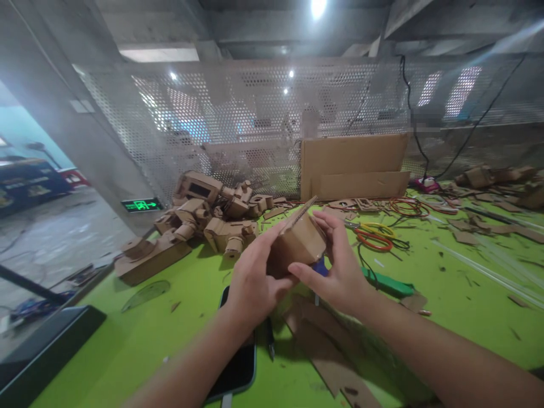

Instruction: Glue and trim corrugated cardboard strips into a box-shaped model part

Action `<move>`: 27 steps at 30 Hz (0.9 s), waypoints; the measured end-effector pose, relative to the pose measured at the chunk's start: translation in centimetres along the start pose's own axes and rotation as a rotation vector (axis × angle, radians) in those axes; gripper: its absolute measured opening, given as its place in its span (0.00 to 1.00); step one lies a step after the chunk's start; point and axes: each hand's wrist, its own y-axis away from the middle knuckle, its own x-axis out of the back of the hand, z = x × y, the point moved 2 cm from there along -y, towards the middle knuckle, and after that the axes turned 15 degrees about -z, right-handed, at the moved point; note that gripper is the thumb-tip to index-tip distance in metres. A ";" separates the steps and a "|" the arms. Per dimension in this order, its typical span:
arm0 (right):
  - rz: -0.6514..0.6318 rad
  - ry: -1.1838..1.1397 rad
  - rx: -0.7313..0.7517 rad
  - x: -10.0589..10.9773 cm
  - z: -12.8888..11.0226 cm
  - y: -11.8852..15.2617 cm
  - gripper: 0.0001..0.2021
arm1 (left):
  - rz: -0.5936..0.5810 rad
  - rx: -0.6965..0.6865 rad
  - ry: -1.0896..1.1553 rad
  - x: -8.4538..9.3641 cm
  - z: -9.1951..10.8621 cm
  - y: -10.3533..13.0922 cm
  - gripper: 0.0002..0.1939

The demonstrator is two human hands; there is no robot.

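Observation:
A small folded cardboard box (300,241) is held up over the green table, tilted, with one flat edge rising toward the top. My left hand (255,272) wraps its left side, the thumb tucked underneath. On the other side my right hand (340,266) grips it, fingers along the right edge and thumb across the lower front. Beneath the hands lie a dark phone (238,365), a black pen-like tool (270,340) and flat cardboard strips (323,351). Something blue (321,266) shows just behind my right thumb; its kind is hidden.
Several cardboard models (195,218) crowd the back left. Orange- and yellow-handled scissors (374,235) and a green-handled tool (389,282) lie to the right, among cardboard scraps. A cardboard sheet (352,164) leans against the perforated screen (238,113). A dark box-like object (46,357) stands at the left edge.

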 end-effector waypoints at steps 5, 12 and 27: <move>-0.074 -0.021 0.059 0.5 0.7 -0.4 0.40 | 0.124 0.271 0.172 0.6 -1.4 -0.6 0.41; -0.063 0.023 -0.023 1.0 2.5 -1.1 0.28 | 0.174 0.364 0.530 1.1 -1.1 -1.6 0.42; -0.192 0.161 -0.011 0.0 1.8 -0.3 0.31 | 0.199 0.331 0.621 0.3 0.1 -1.0 0.39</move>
